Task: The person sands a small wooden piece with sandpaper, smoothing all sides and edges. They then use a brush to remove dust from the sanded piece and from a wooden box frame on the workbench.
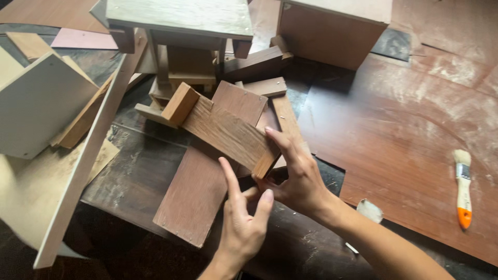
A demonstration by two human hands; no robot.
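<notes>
From the head camera, the right hand (295, 173) gripped the near end of a short, light-brown wooden plank with a small square block fixed at its far end (223, 129), fingers curled over the top edge and thumb underneath. The plank lay tilted across a heap of offcuts in the middle of the view, resting on a longer reddish-brown flat board (199, 194) that pointed toward the person. The left hand (241, 218) was just beside and below the right, fingers spread and raised, its index finger close to the plank's end; whether it touched the wood could not be told, and it clasped nothing. Behind the heap stood a pale wooden stool-like frame (181, 21) and a brown wooden box (332, 33). To the left leaned a white panel (36, 103). Well apart on the right, a paintbrush with a cream and orange handle (462, 189) lay on a dusty reddish-brown sheet (404, 129).
</notes>
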